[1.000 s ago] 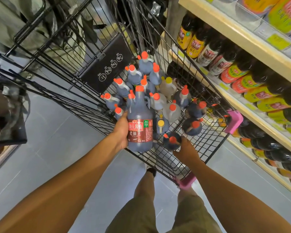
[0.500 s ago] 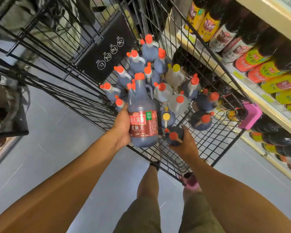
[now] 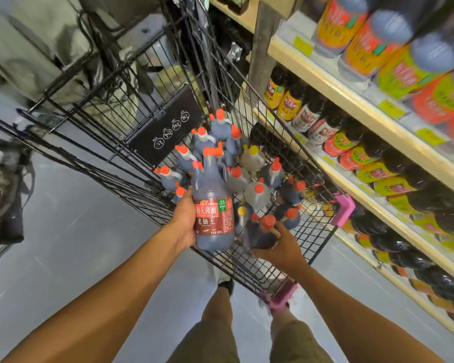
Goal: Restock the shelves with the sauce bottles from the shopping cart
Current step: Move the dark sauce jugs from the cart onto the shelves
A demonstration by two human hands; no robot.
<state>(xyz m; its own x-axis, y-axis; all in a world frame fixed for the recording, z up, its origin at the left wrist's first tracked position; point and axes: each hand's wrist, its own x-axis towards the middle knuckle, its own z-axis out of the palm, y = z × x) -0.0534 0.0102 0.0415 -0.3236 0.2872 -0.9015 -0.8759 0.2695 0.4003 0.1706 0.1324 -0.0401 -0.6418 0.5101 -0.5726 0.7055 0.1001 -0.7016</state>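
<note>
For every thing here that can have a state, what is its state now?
left hand, grips the red-label bottle.
red-label bottle, upright, capped, dark sauce inside.
right hand, grips the dark bottle.
dark bottle, capped, at the near end of the cart.
cart, holds many capped bottles.
shelves, stocked.

Grey floor (image 3: pixel 76 244), olive shorts (image 3: pixel 207 341), 1 black shoe (image 3: pixel 226 285).
The smooth grey floor runs down the aisle, the shorts cover both legs at the bottom edge, the shoe pokes out just ahead of them, and a dark bag (image 3: pixel 3 195) sits blurred at far left.
</note>
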